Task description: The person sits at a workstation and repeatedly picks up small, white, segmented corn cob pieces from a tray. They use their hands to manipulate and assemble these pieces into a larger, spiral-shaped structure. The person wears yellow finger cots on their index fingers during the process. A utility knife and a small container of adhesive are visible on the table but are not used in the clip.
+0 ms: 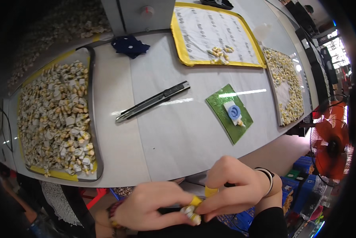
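Note:
Close to my body, below the table's near edge, my left hand (152,204) pinches a small white-and-yellow piece (192,215) between thumb and forefinger. The fingertips of my right hand (237,184) press against the same piece from the other side. Yellow finger covers show on both hands, and a metal bangle circles my right wrist. Beyond my right hand, a green square mat (221,105) lies on the table. On it rests a round blue part (234,112) on a white base, with a small yellowish tip beside it.
A black-and-grey utility knife (154,101) lies mid-table. At left, a tray (96,158) is heaped with small white-and-yellow pieces. A yellow-rimmed tray (178,43) at the back holds a few more; another tray (275,93) stands right. A dark blue cloth (130,46) and orange fan (330,141) are visible.

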{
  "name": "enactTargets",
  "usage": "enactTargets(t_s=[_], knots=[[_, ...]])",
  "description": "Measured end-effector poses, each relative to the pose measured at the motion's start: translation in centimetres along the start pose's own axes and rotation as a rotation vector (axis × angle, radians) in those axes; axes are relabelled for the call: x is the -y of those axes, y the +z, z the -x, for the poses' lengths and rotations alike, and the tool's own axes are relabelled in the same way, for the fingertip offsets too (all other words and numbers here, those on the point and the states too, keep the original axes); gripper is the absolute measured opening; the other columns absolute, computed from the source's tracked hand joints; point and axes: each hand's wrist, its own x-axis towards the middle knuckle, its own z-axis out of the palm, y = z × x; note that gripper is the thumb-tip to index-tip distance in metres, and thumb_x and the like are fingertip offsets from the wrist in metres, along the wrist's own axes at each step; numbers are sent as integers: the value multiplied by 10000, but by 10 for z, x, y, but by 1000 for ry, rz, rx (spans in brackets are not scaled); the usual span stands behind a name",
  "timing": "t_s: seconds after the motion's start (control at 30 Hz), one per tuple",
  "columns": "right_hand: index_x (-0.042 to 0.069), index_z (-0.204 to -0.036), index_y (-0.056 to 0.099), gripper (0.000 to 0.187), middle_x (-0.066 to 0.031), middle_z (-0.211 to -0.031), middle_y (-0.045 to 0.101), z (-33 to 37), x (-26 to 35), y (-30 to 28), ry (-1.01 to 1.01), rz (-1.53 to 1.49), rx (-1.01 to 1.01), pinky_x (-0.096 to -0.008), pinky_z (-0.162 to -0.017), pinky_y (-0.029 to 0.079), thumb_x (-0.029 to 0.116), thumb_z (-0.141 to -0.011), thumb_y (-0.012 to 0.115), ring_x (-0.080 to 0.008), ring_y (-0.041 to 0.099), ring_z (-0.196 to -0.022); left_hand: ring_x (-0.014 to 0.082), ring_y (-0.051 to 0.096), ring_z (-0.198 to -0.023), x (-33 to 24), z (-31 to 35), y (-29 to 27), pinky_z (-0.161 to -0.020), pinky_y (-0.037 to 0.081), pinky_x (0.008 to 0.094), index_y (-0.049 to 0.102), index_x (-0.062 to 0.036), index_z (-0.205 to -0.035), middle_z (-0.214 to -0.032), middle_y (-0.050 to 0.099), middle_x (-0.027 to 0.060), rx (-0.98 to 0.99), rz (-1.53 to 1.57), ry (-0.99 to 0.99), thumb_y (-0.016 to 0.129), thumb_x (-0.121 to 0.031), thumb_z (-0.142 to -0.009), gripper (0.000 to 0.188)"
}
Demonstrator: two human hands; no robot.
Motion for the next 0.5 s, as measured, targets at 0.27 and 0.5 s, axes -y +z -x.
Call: enactTargets(t_s=[0.27, 0.5], knots=[[88, -887, 720, 188, -27, -840, 522, 27, 9, -14, 0, 213, -286, -269, -584, 417, 181, -734, 775, -171, 519, -705, 307, 492, -1127, -101, 101, -118, -979, 353, 398, 565, -7, -1112, -1176, 537, 142, -490, -1653, -357, 673, -70, -695, 436], [91, -843, 726, 178, -23, -814, 536, 31, 19, -16, 23, 289, -353, -264, -575, 420, 144, -687, 794, -161, 527, -684, 147, 582, -893, -74, -7, -251, -790, 475, 296, 560, -42, -1214, -1015, 586, 95, -528, -1277, -277, 642, -35, -796, 426]])
